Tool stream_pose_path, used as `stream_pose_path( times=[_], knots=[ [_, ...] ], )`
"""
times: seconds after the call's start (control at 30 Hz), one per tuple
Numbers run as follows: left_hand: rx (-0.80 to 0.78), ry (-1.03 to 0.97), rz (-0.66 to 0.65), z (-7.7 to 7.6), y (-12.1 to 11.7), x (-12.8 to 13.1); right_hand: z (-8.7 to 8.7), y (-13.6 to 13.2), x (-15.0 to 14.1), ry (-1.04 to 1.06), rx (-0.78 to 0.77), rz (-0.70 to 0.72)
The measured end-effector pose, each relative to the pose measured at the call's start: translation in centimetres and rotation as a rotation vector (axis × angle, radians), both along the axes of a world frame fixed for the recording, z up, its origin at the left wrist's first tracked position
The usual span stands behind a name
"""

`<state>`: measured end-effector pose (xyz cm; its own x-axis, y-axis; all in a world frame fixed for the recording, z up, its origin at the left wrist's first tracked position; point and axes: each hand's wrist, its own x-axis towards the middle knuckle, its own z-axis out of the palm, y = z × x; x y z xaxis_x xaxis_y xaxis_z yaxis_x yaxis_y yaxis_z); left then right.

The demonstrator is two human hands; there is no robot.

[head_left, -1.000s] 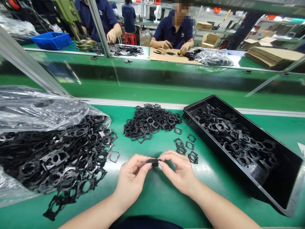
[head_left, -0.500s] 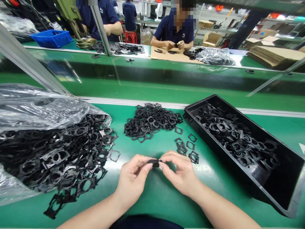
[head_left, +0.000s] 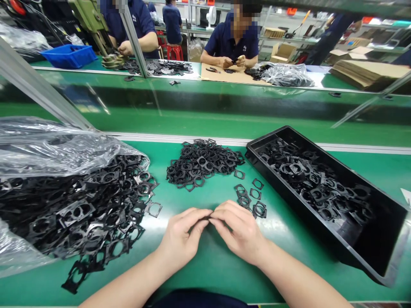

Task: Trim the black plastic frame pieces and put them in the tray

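One black part (head_left: 210,216) clamped in left fingers (head_left: 192,216) and right fingers (head_left: 227,210), direction and long axis hidden

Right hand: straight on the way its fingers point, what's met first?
Beyond the mostly hidden dark part between them, the right hand would likely meet the left hand first, fingertips almost touching; the exact gap in depth is unclear.

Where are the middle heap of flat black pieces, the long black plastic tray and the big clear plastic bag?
Middle heap of flat black pieces (head_left: 204,163): head view, centre of the heap.
Long black plastic tray (head_left: 374,246): head view, bare inside, near end.
Big clear plastic bag (head_left: 64,150): head view, crinkled top film.
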<state>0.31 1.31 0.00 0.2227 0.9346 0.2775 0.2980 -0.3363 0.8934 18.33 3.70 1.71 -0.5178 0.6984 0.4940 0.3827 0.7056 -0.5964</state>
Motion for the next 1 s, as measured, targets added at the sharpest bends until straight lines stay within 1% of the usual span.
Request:
stream_pose_path(
  times=[0.07, 0.13, 0.2, 0.27, 0.43, 0.77, 1.0],
  knots=[
    [-0.213, -0.173, 0.057, 0.3, 0.1, 0.0, 0.4, 0.0, 0.0, 0.070, -0.010, -0.063],
    [-0.379, -0.350, 0.101, 0.5, 0.3, 0.0, 0.6, 0.0, -0.1, 0.098, 0.001, -0.109],
    [-0.466, -0.479, 0.130, 0.7, 0.4, 0.1, 0.7, -0.1, -0.3, 0.097, 0.010, -0.120],
    [-0.502, -0.545, 0.151, 0.9, 0.3, 0.3, 0.5, -0.3, -0.5, 0.093, 0.013, -0.119],
    [-0.493, -0.572, 0.166, 1.0, -0.1, 0.8, 0.0, -0.5, -0.9, 0.099, 0.028, -0.137],
    [-0.427, -0.509, 0.170, 0.7, -0.3, 0.8, 0.2, -0.7, -1.2, 0.112, 0.055, -0.141],
    [-0.414, -0.481, 0.182, 0.6, -0.5, 0.9, 0.3, -0.7, -1.3, 0.113, -0.019, -0.139]
  ],
)
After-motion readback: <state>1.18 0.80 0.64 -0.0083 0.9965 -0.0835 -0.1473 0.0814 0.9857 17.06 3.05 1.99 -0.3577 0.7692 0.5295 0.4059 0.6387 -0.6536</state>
